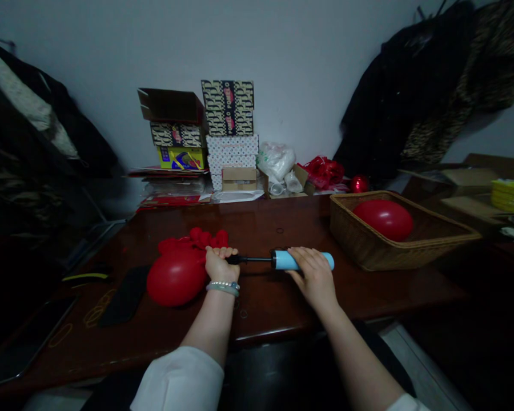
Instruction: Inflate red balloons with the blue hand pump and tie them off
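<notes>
White sleeves (177, 379) end at forearms (212, 325) reaching forward. A blue hand pump (302, 260) runs crosswise, its black nozzle (251, 260) pointing left into the clenched left hand (221, 264), whose fingers press against a red balloon (175, 277); the right hand (312, 279) wraps the barrel (289, 260).

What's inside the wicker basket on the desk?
One inflated red balloon rests in the wicker basket, and nothing else shows in it. The balloon covers the basket floor beneath it, and the near wall hides the lower inside, so anything there can't be seen.
</notes>
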A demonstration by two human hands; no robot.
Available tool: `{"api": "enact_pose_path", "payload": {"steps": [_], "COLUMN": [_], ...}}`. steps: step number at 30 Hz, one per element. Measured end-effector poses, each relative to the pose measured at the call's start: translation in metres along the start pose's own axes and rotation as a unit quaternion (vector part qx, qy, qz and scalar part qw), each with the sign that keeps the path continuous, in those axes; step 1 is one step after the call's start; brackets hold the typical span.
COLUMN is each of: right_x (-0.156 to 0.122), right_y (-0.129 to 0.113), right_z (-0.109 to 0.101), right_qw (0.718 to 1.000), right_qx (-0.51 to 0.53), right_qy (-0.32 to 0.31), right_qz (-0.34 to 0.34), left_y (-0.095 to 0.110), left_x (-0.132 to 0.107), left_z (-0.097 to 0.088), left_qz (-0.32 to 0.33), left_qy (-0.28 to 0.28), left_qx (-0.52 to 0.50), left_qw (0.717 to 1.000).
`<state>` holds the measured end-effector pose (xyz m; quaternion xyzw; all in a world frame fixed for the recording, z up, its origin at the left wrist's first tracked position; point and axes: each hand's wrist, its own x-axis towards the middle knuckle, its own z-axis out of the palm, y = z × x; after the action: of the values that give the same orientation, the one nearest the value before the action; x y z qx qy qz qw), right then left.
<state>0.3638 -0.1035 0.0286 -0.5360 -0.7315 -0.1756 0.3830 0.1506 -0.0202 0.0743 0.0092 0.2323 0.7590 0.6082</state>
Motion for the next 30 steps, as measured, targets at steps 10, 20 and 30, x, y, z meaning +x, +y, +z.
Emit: {"api": "enact_pose_path", "payload": {"steps": [10, 20, 30], "right_x": [-0.008, 0.000, -0.003], "right_y": [-0.024, 0.005, 0.009], "right_z": [0.010, -0.001, -0.002], "right_qw": [0.999, 1.000, 1.000], "right_qx": [0.013, -0.002, -0.001], "right_qy": [-0.016, -0.008, -0.016], "right_qz": [0.026, -0.019, -0.001], "left_y": [-0.039, -0.002, 0.021], "left_x": [-0.017, 0.005, 0.015], "left_z": [0.005, 0.009, 0.004], "left_qz": [-0.011, 0.006, 0.001], "left_qy": [-0.021, -0.007, 0.006], "left_qx": [0.043, 0.058, 0.038], "left_qw": [0.999, 0.998, 0.999]}}
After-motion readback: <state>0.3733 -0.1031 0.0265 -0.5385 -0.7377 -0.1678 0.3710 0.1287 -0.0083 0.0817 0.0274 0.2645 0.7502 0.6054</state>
